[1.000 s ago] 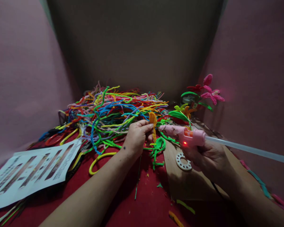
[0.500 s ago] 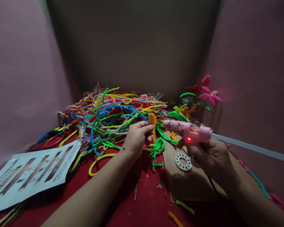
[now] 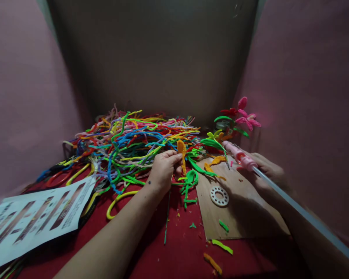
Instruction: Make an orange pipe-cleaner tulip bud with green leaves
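Observation:
Between the thumb and fingers of my left hand (image 3: 164, 169) is an orange pipe-cleaner petal (image 3: 181, 149), held upright in front of the heap of pipe cleaners. My right hand (image 3: 263, 172) is wrapped round a pink glue gun (image 3: 239, 155), its nozzle pointing to the upper left, apart from the petal. A long clear glue stick (image 3: 296, 207) sticks out of the gun's back end towards the lower right. Just below my left hand lies a looped green pipe-cleaner piece (image 3: 190, 182). More orange petals (image 3: 218, 160) rest on the wooden board by the gun.
A big heap of coloured pipe cleaners (image 3: 139, 143) fills the back. Finished-looking pink flowers (image 3: 248, 119) stand back right. A white ring with holes (image 3: 219, 196) lies on the wooden board (image 3: 212, 223). At left are a printed sheet (image 3: 40, 217) and yellow-handled scissors (image 3: 112, 207).
The glue gun has moved away from the petal to the right and swung round, its glue stick now slanting down. My left hand keeps the petal in the same grip. The view has shifted slightly.

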{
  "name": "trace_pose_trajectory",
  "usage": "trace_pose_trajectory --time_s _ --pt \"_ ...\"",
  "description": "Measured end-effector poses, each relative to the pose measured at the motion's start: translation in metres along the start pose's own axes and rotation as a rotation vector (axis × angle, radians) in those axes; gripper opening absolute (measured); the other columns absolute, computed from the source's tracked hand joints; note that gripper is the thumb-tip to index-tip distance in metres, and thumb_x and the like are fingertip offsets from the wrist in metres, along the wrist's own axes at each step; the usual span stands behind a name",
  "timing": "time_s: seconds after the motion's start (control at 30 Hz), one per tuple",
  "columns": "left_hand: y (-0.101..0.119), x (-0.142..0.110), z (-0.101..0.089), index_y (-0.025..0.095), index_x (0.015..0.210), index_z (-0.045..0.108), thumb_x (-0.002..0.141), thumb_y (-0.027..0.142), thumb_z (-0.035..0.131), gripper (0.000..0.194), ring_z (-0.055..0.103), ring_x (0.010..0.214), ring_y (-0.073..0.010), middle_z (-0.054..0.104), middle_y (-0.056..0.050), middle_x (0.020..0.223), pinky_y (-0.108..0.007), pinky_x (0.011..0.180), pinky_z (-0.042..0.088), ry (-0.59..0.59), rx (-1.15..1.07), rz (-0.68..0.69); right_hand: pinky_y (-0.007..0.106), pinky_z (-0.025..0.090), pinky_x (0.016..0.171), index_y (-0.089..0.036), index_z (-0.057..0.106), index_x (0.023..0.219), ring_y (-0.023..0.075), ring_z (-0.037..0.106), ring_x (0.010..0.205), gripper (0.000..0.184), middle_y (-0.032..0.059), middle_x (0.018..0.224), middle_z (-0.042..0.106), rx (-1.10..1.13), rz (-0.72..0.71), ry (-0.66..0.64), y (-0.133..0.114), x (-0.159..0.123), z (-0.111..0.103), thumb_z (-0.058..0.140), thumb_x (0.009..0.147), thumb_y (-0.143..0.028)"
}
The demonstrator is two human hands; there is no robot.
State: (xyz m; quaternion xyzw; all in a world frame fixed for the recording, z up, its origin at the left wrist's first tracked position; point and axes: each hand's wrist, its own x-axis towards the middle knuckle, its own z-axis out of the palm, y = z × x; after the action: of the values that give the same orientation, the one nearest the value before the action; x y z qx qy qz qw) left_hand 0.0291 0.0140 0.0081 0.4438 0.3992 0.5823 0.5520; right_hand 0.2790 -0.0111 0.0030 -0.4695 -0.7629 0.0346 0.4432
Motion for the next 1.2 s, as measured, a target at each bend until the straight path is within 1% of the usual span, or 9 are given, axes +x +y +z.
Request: trace_pose_trajectory --time_s 0.2,0.4,0.5,0.6,0.77,0.83,0.9,1.07,1.2 --pt "0.0 0.001 0.0 0.015 0.056 0.05 0.063 0.021 0.063 0.016 0.04 0.032 -0.0061 0.046 0.005 0.044 -0.018 0.03 0.03 0.0 -0.013 0.031 0.04 0.049 0.078 -0.008 0.038 0.133 0.0306 0.056 0.102 0.054 0.0176 0.114 0.054 -0.589 0.149 -0.231 0.032 -0.037 -0.017 0.041 0.081 -0.02" --pt "-0.001 0.0 0.0 0.015 0.056 0.05 0.061 0.021 0.063 0.016 0.039 0.032 -0.0064 0.045 0.005 0.043 -0.018 0.029 0.028 -0.003 -0.016 0.037 0.035 0.044 0.092 -0.013 0.035 0.136 0.0272 0.046 0.119 0.066 0.0153 0.13 0.048 -0.65 0.159 -0.396 0.05 -0.041 -0.017 0.041 0.071 -0.009" --pt "-0.001 0.0 -0.001 0.015 0.056 0.049 0.061 0.021 0.064 0.017 0.04 0.032 -0.0059 0.046 0.005 0.044 -0.018 0.03 0.029 -0.004 -0.026 0.033 0.035 0.046 0.085 -0.014 0.046 0.129 0.027 0.054 0.108 0.054 0.0155 0.12 0.055 -0.679 0.16 -0.458 0.043 -0.031 -0.023 0.041 0.075 -0.013" --pt "-0.001 0.002 -0.001 0.015 0.057 0.05 0.06 0.021 0.064 0.016 0.04 0.031 -0.0054 0.046 0.005 0.044 -0.018 0.03 0.029 0.003 -0.051 0.016 0.034 0.047 0.067 -0.016 0.059 0.116 0.0261 0.061 0.087 0.04 0.0143 0.103 0.061 -0.724 0.214 -0.405 0.028 -0.013 -0.024 0.038 0.083 -0.023" --pt "0.0 0.002 -0.001 0.015 0.058 0.05 0.059 0.021 0.066 0.017 0.04 0.031 -0.0054 0.047 0.005 0.044 -0.018 0.031 0.029 0.015 -0.06 0.009 0.022 0.044 0.07 -0.02 0.068 0.099 0.0166 0.063 0.082 0.032 0.0053 0.094 0.069 -0.44 0.129 -0.442 0.01 0.033 0.008 0.046 0.078 -0.013" --pt "0.001 0.002 -0.001 0.015 0.058 0.05 0.059 0.021 0.065 0.017 0.04 0.031 -0.0053 0.046 0.006 0.044 -0.017 0.031 0.029 0.02 -0.053 0.016 0.021 0.043 0.07 -0.022 0.07 0.096 0.0163 0.063 0.081 0.029 0.0045 0.092 0.071 -0.461 0.157 -0.539 0.012 0.049 0.026 0.05 0.076 -0.013" --pt "0.002 0.002 -0.001 0.015 0.058 0.05 0.059 0.021 0.065 0.016 0.04 0.031 -0.0052 0.046 0.006 0.042 -0.017 0.031 0.029 0.022 -0.049 0.014 0.022 0.042 0.069 -0.021 0.07 0.095 0.0184 0.064 0.082 0.027 0.006 0.092 0.071 -0.49 0.175 -0.537 0.017 0.06 0.039 0.053 0.075 -0.015" --pt "-0.001 0.003 -0.002 0.016 0.056 0.049 0.059 0.022 0.064 0.016 0.039 0.03 -0.0061 0.044 0.006 0.039 -0.017 0.03 0.027 0.04 -0.043 0.018 0.023 0.041 0.068 -0.024 0.063 0.111 0.0196 0.063 0.088 0.039 0.0065 0.102 0.069 -0.531 0.202 -0.513 0.029 0.064 0.057 0.054 0.075 -0.016" --pt "-0.002 0.003 -0.002 0.016 0.058 0.05 0.06 0.023 0.065 0.016 0.039 0.03 -0.0062 0.048 0.005 0.041 -0.017 0.029 0.027 0.036 -0.035 -0.01 0.023 0.04 0.062 -0.019 0.069 0.095 0.0187 0.064 0.075 0.028 0.0083 0.089 0.071 -0.563 0.188 -0.527 0.027 0.058 0.063 0.048 0.079 -0.017"
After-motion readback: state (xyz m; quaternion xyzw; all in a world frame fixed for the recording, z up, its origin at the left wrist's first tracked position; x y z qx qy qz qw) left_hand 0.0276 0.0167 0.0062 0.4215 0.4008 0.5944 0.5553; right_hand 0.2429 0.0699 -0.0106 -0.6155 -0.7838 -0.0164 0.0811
